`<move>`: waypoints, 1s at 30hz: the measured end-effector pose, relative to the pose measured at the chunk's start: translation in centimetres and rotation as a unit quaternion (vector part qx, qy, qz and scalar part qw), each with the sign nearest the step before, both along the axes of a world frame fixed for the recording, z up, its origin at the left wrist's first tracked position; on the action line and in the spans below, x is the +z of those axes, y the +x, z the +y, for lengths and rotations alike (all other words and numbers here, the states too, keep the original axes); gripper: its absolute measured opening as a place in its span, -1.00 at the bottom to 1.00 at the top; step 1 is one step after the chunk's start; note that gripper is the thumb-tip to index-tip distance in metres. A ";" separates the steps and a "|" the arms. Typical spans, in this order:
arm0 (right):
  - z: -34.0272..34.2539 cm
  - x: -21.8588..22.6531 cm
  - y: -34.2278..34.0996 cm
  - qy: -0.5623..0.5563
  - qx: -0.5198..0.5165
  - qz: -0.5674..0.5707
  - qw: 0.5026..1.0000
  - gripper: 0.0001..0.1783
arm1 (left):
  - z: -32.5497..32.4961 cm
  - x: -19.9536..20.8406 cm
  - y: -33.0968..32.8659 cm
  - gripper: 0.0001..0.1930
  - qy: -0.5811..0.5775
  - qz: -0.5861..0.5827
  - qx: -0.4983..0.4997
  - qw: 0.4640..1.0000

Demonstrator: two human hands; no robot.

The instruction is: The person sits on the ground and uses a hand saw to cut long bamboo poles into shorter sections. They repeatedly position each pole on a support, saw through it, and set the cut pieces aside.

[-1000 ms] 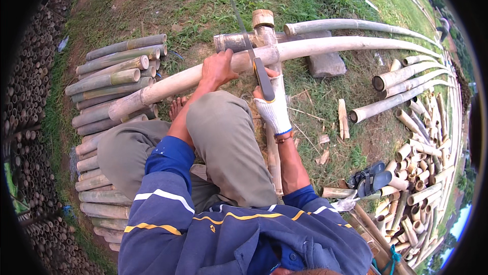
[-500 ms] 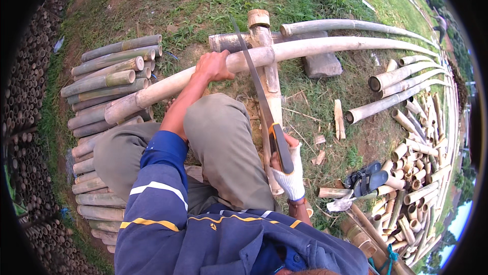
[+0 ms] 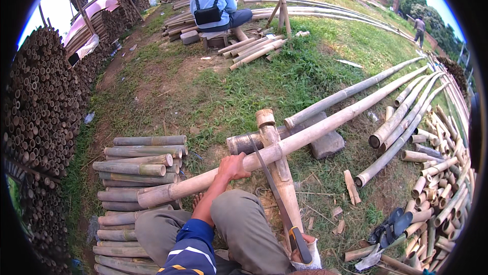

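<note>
A long, pale bamboo pole (image 3: 330, 128) slants from the cut pieces at left to the far right, resting across a bamboo support (image 3: 278, 169). My left hand (image 3: 233, 167) is wrapped over the pole, just left of a handsaw (image 3: 274, 186). The saw's blade lies across the pole close to the support, its tip reaching slightly past the far side. In my right hand (image 3: 308, 255), which wears a white fingerless glove, is the saw's black and orange handle. Whether the blade has cut into the bamboo cannot be made out.
Cut bamboo lengths (image 3: 137, 168) are stacked at left, with a tall bamboo stack (image 3: 43, 87) beyond. A stone block (image 3: 327, 145) sits behind the pole. Short offcuts (image 3: 432, 183) and dark sandals (image 3: 394, 226) lie at right. A seated person (image 3: 213, 8) is ahead.
My view has tilted up, bringing the seated person into sight. The saw has drawn back toward me, with less blade past the pole. My left hand keeps its hold.
</note>
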State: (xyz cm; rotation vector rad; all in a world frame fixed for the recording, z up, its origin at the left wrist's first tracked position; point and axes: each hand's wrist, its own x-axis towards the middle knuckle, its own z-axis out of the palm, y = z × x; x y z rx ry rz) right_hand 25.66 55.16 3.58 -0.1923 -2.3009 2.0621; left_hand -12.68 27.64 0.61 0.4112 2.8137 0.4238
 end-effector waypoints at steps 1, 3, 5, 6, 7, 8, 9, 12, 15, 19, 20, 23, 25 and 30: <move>0.4 -0.8 -0.5 0.023 -0.008 0.017 1.000 -0.31 | 0.3 0.3 0.0 -0.08 -0.004 0.005 -0.007 1.000; 0.0 -1.1 -3.6 0.046 -0.001 0.041 0.998 -0.31 | 0.2 0.3 -0.5 -0.10 -0.009 0.006 0.005 1.000; -1.6 0.0 -10.6 0.072 0.045 0.000 0.996 -0.29 | -0.8 -0.1 -0.3 -0.14 -0.011 0.017 0.023 1.000; -2.9 -1.2 -15.3 0.057 0.025 0.071 0.996 -0.30 | 0.4 0.1 -0.4 -0.14 0.000 0.023 0.021 1.000; -3.2 -1.5 -19.7 0.070 0.036 0.098 0.992 -0.32 | 1.5 0.3 -0.7 -0.14 0.011 0.029 0.020 0.999; -5.1 -0.1 -23.1 -0.014 0.037 0.070 0.997 -0.38 | 0.9 0.0 -0.5 -0.15 0.008 0.030 0.029 0.999; -5.6 1.4 -25.4 0.009 0.021 0.113 0.993 -0.38 | 0.9 0.5 -1.1 -0.14 0.010 0.027 0.016 0.999; -5.0 -1.6 -24.2 0.043 0.023 0.114 0.992 -0.36 | 0.1 0.3 -1.2 -0.15 0.006 0.012 -0.002 1.000; -2.4 -0.9 -12.9 0.147 0.049 0.095 0.983 -0.28 | -0.9 -0.2 -1.2 -0.15 0.012 0.017 -0.002 1.000; 0.6 -2.1 0.1 -0.049 0.002 0.018 0.999 -0.25 | -0.7 -0.8 -1.2 -0.04 0.012 -0.012 -0.022 1.000; 1.2 0.5 0.4 -0.071 0.040 -0.014 0.997 -0.15 | -0.9 -1.4 -0.9 -0.04 0.014 -0.009 -0.015 1.000; 0.6 0.8 -5.9 -0.013 0.021 -0.041 0.999 -0.30 | -0.1 -1.3 -1.4 -0.04 0.012 0.011 -0.005 1.000; -0.9 0.8 -13.0 0.055 0.031 -0.007 0.998 -0.38 | 0.6 -0.5 -1.2 -0.05 -0.002 -0.006 0.011 1.000; -3.8 -1.2 -21.4 -0.015 0.035 0.018 0.999 -0.36 | -0.1 -0.3 -2.0 -0.05 -0.002 0.016 0.010 1.000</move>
